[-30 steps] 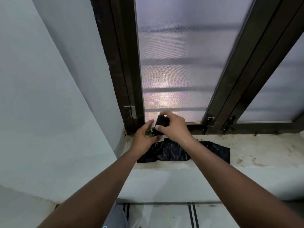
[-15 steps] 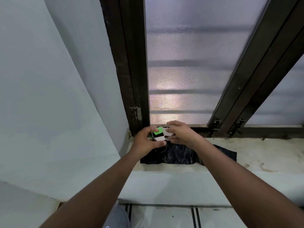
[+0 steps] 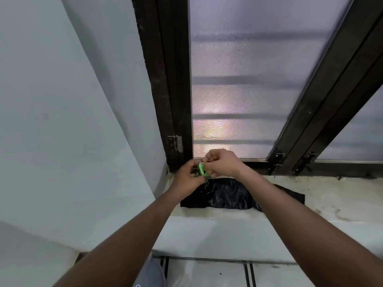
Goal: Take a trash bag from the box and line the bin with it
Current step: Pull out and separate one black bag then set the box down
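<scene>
Above the stained window ledge (image 3: 331, 195), your left hand (image 3: 187, 179) and right hand (image 3: 221, 163) meet, both with fingers curled around the small green box (image 3: 201, 169), held just in front of the dark window frame (image 3: 176, 79). Directly below your hands, a black trash bag (image 3: 226, 194) lies flat on the ledge.

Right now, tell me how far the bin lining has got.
Done: one black trash bag lies flat on the window ledge. In hand: left hand and right hand both grip the small green box. Left: lining the bin, which is not in view.
</scene>
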Demonstrator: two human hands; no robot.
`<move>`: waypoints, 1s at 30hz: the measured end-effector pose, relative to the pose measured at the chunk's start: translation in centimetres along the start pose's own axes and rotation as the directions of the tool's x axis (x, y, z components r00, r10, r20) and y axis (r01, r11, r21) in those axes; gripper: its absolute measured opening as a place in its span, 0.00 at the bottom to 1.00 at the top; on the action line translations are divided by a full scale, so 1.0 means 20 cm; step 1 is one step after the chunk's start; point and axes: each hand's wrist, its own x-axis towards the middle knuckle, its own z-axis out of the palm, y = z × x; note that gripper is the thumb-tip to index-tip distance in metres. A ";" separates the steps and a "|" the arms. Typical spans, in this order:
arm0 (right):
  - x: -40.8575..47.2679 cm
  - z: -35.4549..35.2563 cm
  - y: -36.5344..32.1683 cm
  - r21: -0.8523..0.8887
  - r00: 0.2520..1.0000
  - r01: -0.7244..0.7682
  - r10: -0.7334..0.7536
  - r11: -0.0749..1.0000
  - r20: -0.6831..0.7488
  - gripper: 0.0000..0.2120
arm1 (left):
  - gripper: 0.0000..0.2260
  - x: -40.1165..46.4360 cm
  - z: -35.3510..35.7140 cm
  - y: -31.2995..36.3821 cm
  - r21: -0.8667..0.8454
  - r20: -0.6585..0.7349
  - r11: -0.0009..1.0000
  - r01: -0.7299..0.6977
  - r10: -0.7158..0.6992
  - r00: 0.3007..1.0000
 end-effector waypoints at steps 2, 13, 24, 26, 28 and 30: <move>0.01 0.02 -0.01 -0.059 0.999 0.022 -0.025 0.998 -0.039 0.05 | 0.25 0.00 0.00 -0.01 0.036 0.026 0.999 -0.008 0.007 1.000; 0.04 0.08 0.02 -0.353 0.966 0.119 -0.191 0.928 -0.174 0.09 | 0.25 0.00 0.00 0.01 0.024 -0.003 0.993 -0.112 0.112 0.994; -0.08 0.08 0.15 0.190 0.925 0.157 -0.076 0.969 -0.373 0.15 | 0.11 -0.01 -0.01 0.00 0.275 -0.245 0.957 -0.095 0.165 0.955; -0.10 0.12 0.22 0.128 0.947 0.117 -0.072 0.985 -0.315 0.18 | 0.12 -0.02 -0.01 0.01 0.335 -0.392 0.940 -0.061 0.198 0.898; -0.11 0.15 0.29 0.020 0.973 0.063 -0.057 0.998 -0.223 0.24 | 0.12 -0.04 -0.01 0.03 0.299 -0.492 0.954 -0.016 0.169 0.854; -0.10 0.20 0.33 0.070 0.984 0.007 0.006 0.998 -0.181 0.24 | 0.12 -0.06 -0.02 0.06 0.209 -0.548 0.976 0.055 0.070 0.834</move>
